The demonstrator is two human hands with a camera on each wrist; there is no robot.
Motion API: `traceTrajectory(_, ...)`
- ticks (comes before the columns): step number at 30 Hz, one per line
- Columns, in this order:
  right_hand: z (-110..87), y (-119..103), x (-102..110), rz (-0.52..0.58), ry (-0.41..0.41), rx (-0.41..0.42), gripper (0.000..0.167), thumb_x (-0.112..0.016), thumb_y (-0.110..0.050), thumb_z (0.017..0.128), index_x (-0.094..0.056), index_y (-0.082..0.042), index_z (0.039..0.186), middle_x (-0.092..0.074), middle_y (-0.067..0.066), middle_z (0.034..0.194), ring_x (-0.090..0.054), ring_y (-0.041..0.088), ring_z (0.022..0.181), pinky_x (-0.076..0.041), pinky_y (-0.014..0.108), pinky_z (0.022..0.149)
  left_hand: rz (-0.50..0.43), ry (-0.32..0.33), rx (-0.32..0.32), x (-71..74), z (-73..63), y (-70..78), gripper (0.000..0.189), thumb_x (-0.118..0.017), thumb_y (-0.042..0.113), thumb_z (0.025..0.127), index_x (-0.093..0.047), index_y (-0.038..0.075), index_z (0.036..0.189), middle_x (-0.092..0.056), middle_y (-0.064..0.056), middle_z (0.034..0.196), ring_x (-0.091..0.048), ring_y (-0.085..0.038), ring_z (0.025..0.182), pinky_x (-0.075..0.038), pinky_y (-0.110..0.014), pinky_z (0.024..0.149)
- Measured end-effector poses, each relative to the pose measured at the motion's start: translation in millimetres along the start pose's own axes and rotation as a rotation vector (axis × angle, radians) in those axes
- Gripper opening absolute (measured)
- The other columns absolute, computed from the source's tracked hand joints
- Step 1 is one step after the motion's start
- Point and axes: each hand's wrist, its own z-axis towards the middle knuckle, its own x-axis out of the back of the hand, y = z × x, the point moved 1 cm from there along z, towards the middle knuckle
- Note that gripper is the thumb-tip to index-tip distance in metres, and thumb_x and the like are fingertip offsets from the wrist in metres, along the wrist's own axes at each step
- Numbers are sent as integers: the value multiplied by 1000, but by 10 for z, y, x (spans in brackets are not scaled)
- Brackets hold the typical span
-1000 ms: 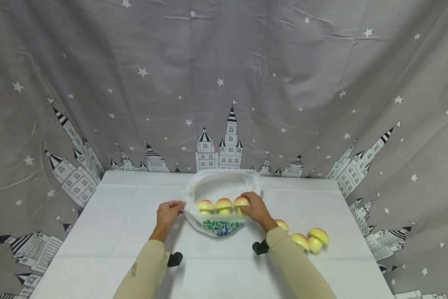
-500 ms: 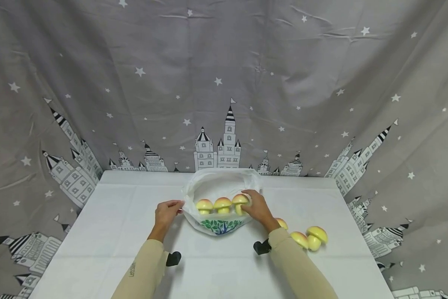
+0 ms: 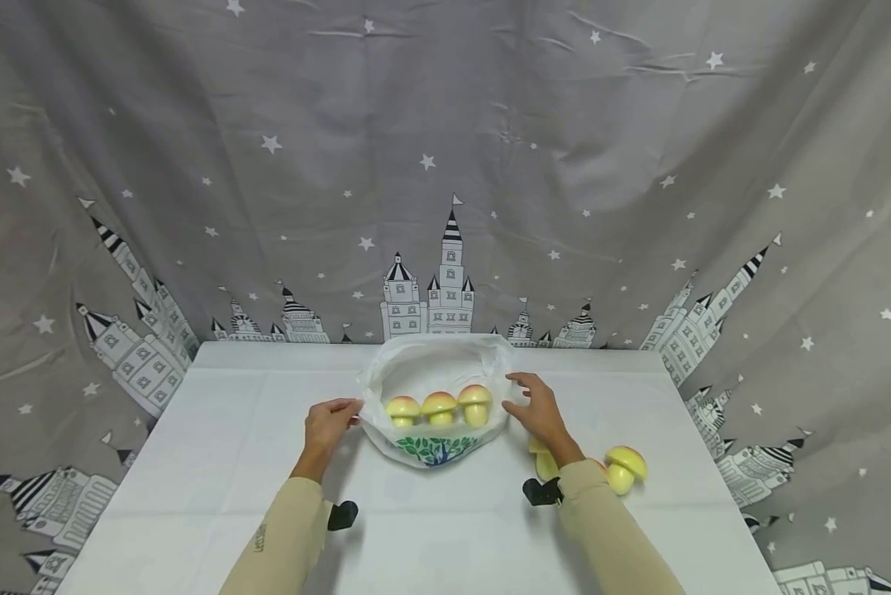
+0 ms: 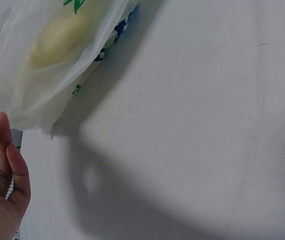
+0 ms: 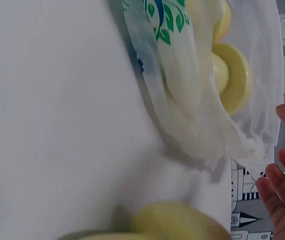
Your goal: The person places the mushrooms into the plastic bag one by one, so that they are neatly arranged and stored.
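Rightmost bagged mushroom [image 3: 475,405] now stands free of the right hand [image 3: 540,411].

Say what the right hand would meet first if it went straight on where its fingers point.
Most likely the right side of the white plastic bag, just ahead of the right hand; depth there is hard to judge.

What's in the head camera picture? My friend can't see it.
Three yellow mushrooms with reddish tops sit in an open white bag on a white table. The left hand holds the bag's edge; the right hand, fingers parted, is near the other. More mushrooms lie by the right sleeve; a gray castle curtain hangs behind.
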Motion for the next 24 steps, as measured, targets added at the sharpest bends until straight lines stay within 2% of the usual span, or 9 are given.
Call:
traceTrajectory(7, -92, 132, 138, 27, -1, -47, 45, -74, -2, 81, -59, 2, 123, -55, 22, 128, -53, 41, 116, -46, 51, 95, -4, -13, 0, -4, 14, -2, 31, -66, 21, 91, -69, -5, 110, -72, -10, 86, -66, -14, 71, -46, -22, 66)
traceTrajectory(17, -193, 247, 309, 70, -58, -129, 44, -73, -4, 83, -59, 1, 124, -57, 20, 127, -53, 37, 117, -44, 48, 97, -1, -17, 1, -11, 13, 13, 32, -66, 21, 92, -69, -4, 111, -71, -12, 91, -62, -7, 68, -46, -22, 67)
traceTrajectory(24, -285, 335, 398, 110, -117, -146, 44, -71, -5, 84, -58, 1, 125, -58, 21, 127, -54, 38, 116, -44, 49, 98, -9, -12, 1, -15, 20, -2, 32, -66, 21, 91, -69, -5, 110, -71, -12, 92, -62, -6, 67, -47, -21, 67)
